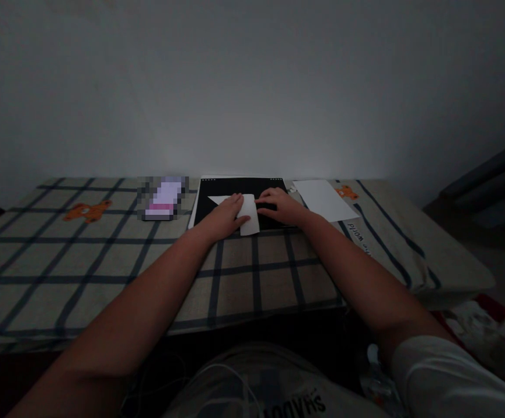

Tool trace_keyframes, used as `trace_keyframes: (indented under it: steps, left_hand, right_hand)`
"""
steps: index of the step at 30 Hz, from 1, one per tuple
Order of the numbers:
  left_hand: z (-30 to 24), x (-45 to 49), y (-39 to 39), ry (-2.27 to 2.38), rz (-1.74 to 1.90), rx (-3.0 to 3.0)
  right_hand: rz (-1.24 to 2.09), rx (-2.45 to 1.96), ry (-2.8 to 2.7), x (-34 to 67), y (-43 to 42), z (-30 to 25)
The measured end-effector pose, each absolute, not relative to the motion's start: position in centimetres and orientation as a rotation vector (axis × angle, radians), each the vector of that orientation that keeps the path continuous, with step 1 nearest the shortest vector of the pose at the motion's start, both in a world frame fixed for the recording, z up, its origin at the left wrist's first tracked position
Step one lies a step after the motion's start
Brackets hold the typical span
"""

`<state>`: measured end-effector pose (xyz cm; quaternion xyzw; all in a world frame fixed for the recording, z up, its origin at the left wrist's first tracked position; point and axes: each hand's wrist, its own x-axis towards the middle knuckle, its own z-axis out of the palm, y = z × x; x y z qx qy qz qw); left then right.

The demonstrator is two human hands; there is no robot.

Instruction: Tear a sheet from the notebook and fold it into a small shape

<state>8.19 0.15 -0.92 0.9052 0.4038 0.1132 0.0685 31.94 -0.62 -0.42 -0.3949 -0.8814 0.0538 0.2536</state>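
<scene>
One folded white paper (249, 216) lies on a matte black pad (235, 186) over checked cloth (104, 255); left hand (225, 218) flat on the paper, thumb spread; right hand (283, 207) half-open at its right edge, contact unclear.

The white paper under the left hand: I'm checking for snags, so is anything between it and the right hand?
Nothing visible is. The right hand has its fingertips at the white paper's right edge; whether they touch is unclear. The loose white sheet lies beyond that hand, outside the gap.
</scene>
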Motion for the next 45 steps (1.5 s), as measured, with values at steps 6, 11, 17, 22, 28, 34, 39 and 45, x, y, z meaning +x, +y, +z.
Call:
trace_keyframes:
  steps: [6, 11, 17, 22, 28, 34, 39, 45]
  left_hand:
    - [-0.89, 8.24, 0.14, 1.281, 0.380, 2.753]
    - [-0.79, 8.11, 0.16, 1.222, 0.315, 2.822]
    - [-0.29, 8.16, -0.11, 1.222, 0.234, 2.825]
    - [-0.35, 8.20, -0.06, 1.247, 0.215, 2.806]
    - [-0.37, 8.22, -0.03, 1.260, 0.214, 2.792]
    - [-0.20, 8.24, -0.16, 1.280, 0.189, 2.763]
    - [-0.48, 8.18, 0.12, 1.270, 0.220, 2.752]
    - [-0.63, 8.20, 0.39, 1.255, 0.211, 2.753]
  right_hand:
    - [0.130, -1.054, -2.463, 31.76, -0.73, -0.68]
    - [0.114, -1.078, -2.491, 31.77, -0.68, -0.87]
    - [0.129, -1.070, -2.493, 31.82, -0.68, -0.72]
    - [0.164, -1.083, -2.496, 31.82, -0.77, -0.63]
    - [0.166, -1.108, -2.494, 31.75, -1.05, -0.36]
    - [0.175, -1.096, -2.508, 31.55, -1.10, -0.26]
    - [0.185, -1.066, -2.505, 31.56, -0.78, -0.54]
    - [0.193, -1.061, -2.503, 31.58, -0.48, -0.60]
